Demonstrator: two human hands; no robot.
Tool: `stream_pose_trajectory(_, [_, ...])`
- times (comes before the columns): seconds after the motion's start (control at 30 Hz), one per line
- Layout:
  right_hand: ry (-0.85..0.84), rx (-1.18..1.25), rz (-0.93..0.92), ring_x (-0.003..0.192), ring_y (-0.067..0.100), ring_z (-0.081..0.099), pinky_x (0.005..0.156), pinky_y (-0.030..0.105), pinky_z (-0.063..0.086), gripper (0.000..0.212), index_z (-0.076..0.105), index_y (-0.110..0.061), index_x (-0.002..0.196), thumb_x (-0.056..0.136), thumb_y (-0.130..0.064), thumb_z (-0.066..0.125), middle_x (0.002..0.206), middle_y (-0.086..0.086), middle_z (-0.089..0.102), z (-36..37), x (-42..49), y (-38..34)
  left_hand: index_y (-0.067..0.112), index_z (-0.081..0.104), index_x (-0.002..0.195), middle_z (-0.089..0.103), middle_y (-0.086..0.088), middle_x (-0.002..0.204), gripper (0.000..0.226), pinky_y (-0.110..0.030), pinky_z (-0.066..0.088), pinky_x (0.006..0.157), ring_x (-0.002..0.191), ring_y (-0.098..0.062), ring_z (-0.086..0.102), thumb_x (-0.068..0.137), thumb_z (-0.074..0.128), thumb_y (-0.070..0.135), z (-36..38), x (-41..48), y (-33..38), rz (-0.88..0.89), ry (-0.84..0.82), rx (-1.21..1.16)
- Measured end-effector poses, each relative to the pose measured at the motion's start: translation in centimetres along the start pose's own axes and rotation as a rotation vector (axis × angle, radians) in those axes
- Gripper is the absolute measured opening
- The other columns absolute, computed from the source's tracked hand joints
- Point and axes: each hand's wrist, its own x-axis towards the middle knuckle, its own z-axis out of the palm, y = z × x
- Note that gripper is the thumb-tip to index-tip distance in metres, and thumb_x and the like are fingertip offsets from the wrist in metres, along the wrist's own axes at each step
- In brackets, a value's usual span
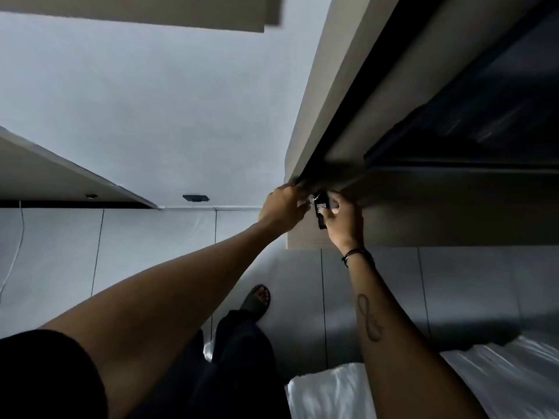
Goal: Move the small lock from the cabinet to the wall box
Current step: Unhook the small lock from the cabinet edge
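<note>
A small black lock (320,207) with a pale label hangs at the lower corner of the cabinet (348,122), where its dark door edge meets the wood side panel. My right hand (343,220) grips the lock's body from the right, thumb on the label. My left hand (284,208) is closed around the metal ring or shackle at the lock's upper left, touching the cabinet edge. Both arms reach forward. No wall box can be made out for sure.
A white wall (151,116) fills the left. A small dark fitting (196,198) sits low on it. A slanted panel (60,176) juts in at left. Grey floor tiles (302,297), my sandalled foot (257,300) and a white bed (453,382) lie below.
</note>
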Motion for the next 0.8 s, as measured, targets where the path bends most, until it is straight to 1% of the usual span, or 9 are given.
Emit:
stream_pose_trajectory(0.1, [-0.001,0.013,0.01,0.123,0.032,0.072,0.103,0.048,0.06,0.044,0.063,-0.019,0.145,0.101,-0.018,0.072,0.14,0.011,0.071,0.5,1.2,0.1,0.009,0.074,0.126,0.071,-0.023,0.127,0.029,-0.041,0.051,0.082,0.108,-0.045,0.068,0.098,0.069,0.017,0.9,1.3,0.2,-0.015,0.016,0.014])
stream_pose_trajectory(0.2, [0.011,0.022,0.042,0.123,0.033,0.072,0.102,0.044,0.059,0.042,0.064,-0.014,0.143,0.102,-0.016,0.071,0.137,0.013,0.073,1.1,2.1,0.2,0.01,0.076,0.124,0.074,-0.02,0.124,0.027,-0.037,0.048,0.077,0.106,-0.043,0.07,0.098,0.07,0.014,2.3,2.1,0.2,-0.03,0.041,0.018])
stream_pose_trajectory(0.27, [0.028,0.018,0.047,0.119,0.034,0.073,0.093,0.039,0.057,0.037,0.067,-0.012,0.139,0.102,-0.015,0.07,0.131,0.014,0.075,1.5,2.6,0.5,0.01,0.076,0.125,0.075,-0.019,0.123,0.026,-0.034,0.048,0.075,0.103,-0.042,0.072,0.1,0.068,0.014,3.1,2.4,0.2,-0.045,0.066,0.017])
stream_pose_trajectory(0.33, [0.039,0.021,0.062,0.111,0.033,0.074,0.082,0.031,0.049,0.028,0.071,-0.014,0.131,0.103,-0.015,0.067,0.123,0.012,0.077,2.0,3.0,0.8,0.008,0.076,0.126,0.075,-0.02,0.121,0.027,-0.034,0.051,0.074,0.101,-0.042,0.073,0.101,0.068,0.015,3.8,2.7,0.3,-0.088,0.079,0.0])
stream_pose_trajectory(0.4, [0.051,0.041,0.081,0.107,0.032,0.074,0.079,0.029,0.045,0.023,0.073,-0.016,0.126,0.104,-0.015,0.065,0.118,0.009,0.077,2.4,3.0,0.8,0.007,0.075,0.127,0.075,-0.021,0.12,0.028,-0.038,0.056,0.076,0.101,-0.043,0.073,0.101,0.069,0.016,4.3,2.7,0.5,-0.148,0.091,-0.013])
stream_pose_trajectory(0.53, [0.062,0.094,0.119,0.108,0.031,0.073,0.081,0.029,0.046,0.024,0.075,-0.017,0.124,0.102,-0.012,0.066,0.118,0.009,0.079,2.8,3.3,1.0,0.009,0.075,0.129,0.077,-0.018,0.124,0.029,-0.04,0.059,0.082,0.105,-0.042,0.073,0.102,0.068,0.014,4.6,2.8,0.4,-0.174,0.13,-0.037])
stream_pose_trajectory(0.63, [0.046,0.154,0.148,0.109,0.03,0.074,0.083,0.028,0.048,0.028,0.076,-0.015,0.124,0.098,-0.008,0.071,0.117,0.011,0.08,2.8,3.7,1.1,0.014,0.076,0.129,0.077,-0.014,0.127,0.028,-0.038,0.059,0.085,0.109,-0.038,0.074,0.104,0.064,0.014,4.7,2.7,0.3,-0.163,0.135,-0.033])
stream_pose_trajectory(0.73, [0.044,0.19,0.158,0.111,0.029,0.075,0.089,0.035,0.057,0.028,0.077,-0.013,0.123,0.096,-0.005,0.074,0.117,0.011,0.08,2.8,3.9,1.2,0.016,0.079,0.125,0.076,-0.014,0.13,0.026,-0.039,0.058,0.086,0.111,-0.038,0.073,0.101,0.068,0.014,4.8,2.5,0.1,-0.153,0.154,-0.071])
stream_pose_trajectory(0.8, [0.056,0.219,0.154,0.111,0.029,0.075,0.092,0.037,0.059,0.028,0.077,-0.013,0.121,0.094,-0.005,0.077,0.117,0.01,0.081,2.9,3.8,1.3,0.015,0.08,0.121,0.077,-0.014,0.128,0.024,-0.037,0.058,0.084,0.109,-0.037,0.074,0.1,0.07,0.013,4.8,2.5,0.0,-0.159,0.164,-0.103])
